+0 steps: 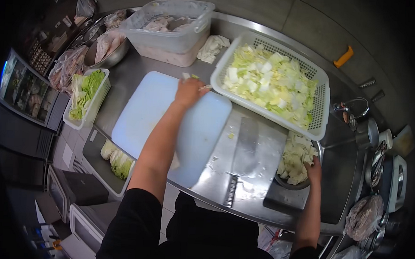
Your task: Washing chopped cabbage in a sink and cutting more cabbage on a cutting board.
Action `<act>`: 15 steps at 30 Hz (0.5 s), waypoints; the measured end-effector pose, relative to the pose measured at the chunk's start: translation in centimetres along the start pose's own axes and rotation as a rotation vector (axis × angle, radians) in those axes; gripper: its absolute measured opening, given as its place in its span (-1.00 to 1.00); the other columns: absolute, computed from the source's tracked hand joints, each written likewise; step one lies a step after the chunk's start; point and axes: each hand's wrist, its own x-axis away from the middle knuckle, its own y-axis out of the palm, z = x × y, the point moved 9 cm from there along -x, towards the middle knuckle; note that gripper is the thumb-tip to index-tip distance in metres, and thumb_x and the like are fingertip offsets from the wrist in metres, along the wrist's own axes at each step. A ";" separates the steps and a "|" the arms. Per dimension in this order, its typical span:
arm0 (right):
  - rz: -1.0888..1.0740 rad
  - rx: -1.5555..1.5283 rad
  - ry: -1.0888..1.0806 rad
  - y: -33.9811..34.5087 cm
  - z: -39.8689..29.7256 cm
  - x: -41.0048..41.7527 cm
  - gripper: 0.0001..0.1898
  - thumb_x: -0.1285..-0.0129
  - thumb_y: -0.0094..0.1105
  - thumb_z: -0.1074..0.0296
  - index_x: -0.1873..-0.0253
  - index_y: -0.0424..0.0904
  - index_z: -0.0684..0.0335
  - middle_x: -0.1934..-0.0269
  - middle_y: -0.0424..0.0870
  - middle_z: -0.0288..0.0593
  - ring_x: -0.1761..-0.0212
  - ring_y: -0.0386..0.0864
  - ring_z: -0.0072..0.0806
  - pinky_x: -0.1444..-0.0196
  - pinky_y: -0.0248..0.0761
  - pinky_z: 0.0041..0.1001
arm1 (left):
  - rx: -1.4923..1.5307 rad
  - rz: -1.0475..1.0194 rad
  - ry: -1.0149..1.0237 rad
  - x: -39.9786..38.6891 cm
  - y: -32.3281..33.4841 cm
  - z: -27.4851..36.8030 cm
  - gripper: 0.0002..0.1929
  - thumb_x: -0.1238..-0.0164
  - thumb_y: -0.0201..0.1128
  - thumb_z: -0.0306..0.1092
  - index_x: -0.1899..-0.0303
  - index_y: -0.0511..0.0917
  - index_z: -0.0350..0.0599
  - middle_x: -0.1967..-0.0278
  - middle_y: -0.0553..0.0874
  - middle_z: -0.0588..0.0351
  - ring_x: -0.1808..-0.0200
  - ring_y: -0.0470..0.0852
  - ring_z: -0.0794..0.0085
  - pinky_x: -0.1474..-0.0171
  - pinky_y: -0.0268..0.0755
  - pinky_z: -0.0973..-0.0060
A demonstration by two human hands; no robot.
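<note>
My left hand (189, 93) is at the far edge of a white cutting board (147, 106), fingers bent down. Small pale cabbage scraps (186, 75) show at its fingertips; whether it grips them is hidden. My right hand (314, 171) is at the right rim of a round metal bowl (288, 185), its fingertips against chopped cabbage (294, 161) heaped inside. A cleaver (245, 145) lies flat on the steel counter between board and bowl, handle toward me. Behind it, a white perforated basket (267, 119) holds chopped napa cabbage (270, 80), partly overhanging the bowl.
A clear plastic tub (162, 40) with pale meat stands at the back beside a crumpled cloth (213, 48). Leafy greens fill a small basket (99, 98) at left, near a metal bowl (115, 57) of raw meat. A sink (340, 184) borders the right side. Whole cabbages (117, 160) lie in a low bin.
</note>
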 end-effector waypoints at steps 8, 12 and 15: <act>-0.182 -0.492 -0.196 4.4 -34.5 18.8 -0.53 -0.25 0.36 0.36 -0.25 0.49 0.21 -0.01 0.63 -0.27 0.19 0.54 -0.59 0.12 0.47 -0.56 | 0.653 0.352 0.008 8.4 -10.1 -8.2 -0.75 -0.48 0.13 -0.21 0.10 0.63 -0.21 0.34 0.70 -0.19 0.31 0.65 -0.12 0.20 0.47 0.19; -0.069 -0.006 -0.675 13.2 -50.7 22.8 -0.26 -0.15 0.39 0.12 -0.37 0.30 0.28 -0.12 0.48 0.06 -0.03 0.54 -0.04 0.01 0.50 -0.19 | 0.614 0.276 -0.069 16.9 -8.5 -13.8 -0.68 -0.58 0.04 -0.19 -0.06 0.59 -0.25 0.17 0.76 0.04 0.10 0.70 0.34 -0.02 0.46 0.46; -0.194 -0.055 -0.512 19.0 -55.2 21.4 -0.33 -0.15 0.35 0.22 -0.35 0.32 0.23 -0.08 0.48 0.04 -0.02 0.54 -0.03 0.03 0.50 -0.14 | 0.904 0.159 -0.210 21.3 -7.7 -13.4 -0.64 -0.61 0.00 -0.22 -0.20 0.50 -0.27 0.07 0.72 0.06 -0.02 0.64 0.41 -0.14 0.41 0.47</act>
